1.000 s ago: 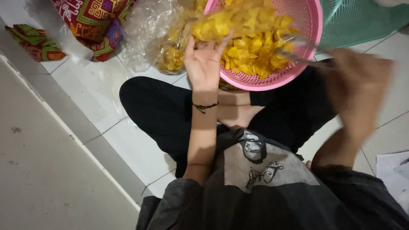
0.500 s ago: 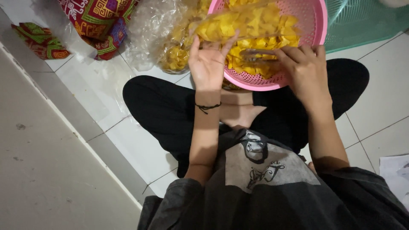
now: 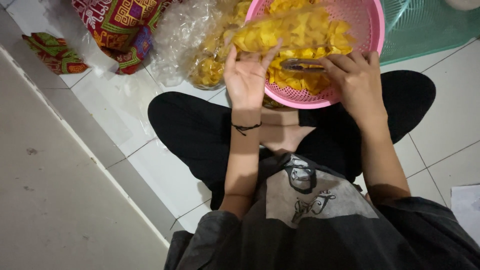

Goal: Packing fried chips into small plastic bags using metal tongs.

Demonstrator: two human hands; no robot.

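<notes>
Pink plastic colander (image 3: pixel 372 47) at the top centre of the frame brims with yellow chips (image 3: pixel 305 30), and the clear bag (image 3: pixel 280 35) of them could slip and spill, I'd judge, since only the fingertips pinch its edge. Left hand (image 3: pixel 245 75) reaches palm-up, pinching that bag, while the right hand (image 3: pixel 357 82), knuckles up, closes around metal tongs (image 3: pixel 302 64).

Single head cam, looks steeply down & fwd, close over lap (image 3: pixel 200 130) and pink basket (image 3: pixel 372 30).
</notes>
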